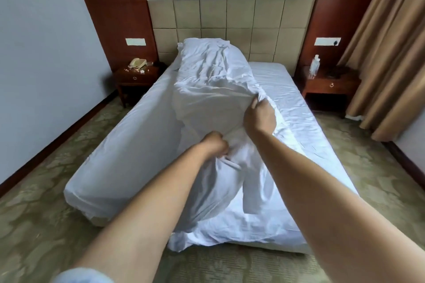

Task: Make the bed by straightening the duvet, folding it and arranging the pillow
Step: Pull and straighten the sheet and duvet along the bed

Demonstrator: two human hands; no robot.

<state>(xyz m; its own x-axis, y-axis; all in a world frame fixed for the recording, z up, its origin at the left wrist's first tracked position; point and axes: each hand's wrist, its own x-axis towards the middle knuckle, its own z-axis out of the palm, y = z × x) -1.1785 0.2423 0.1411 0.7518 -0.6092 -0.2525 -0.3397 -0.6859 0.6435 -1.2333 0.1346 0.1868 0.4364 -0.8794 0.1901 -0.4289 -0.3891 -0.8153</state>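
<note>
hands: left (pixel 215 145), right (pixel 259 117) both grip duvet (pixel 207 89) | bed (pixel 128 145)

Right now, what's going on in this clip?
A person at the foot of the bed is making it. The white duvet lies bunched in a long ridge down the middle of the mattress, its lower end spilling over the foot towards the carpet. The left hand grips a gathered fold near the foot; the right hand holds up an edge further along. The pillow cannot be told apart from the bedding at the headboard. Straightening is underway; nothing is folded yet.
</note>
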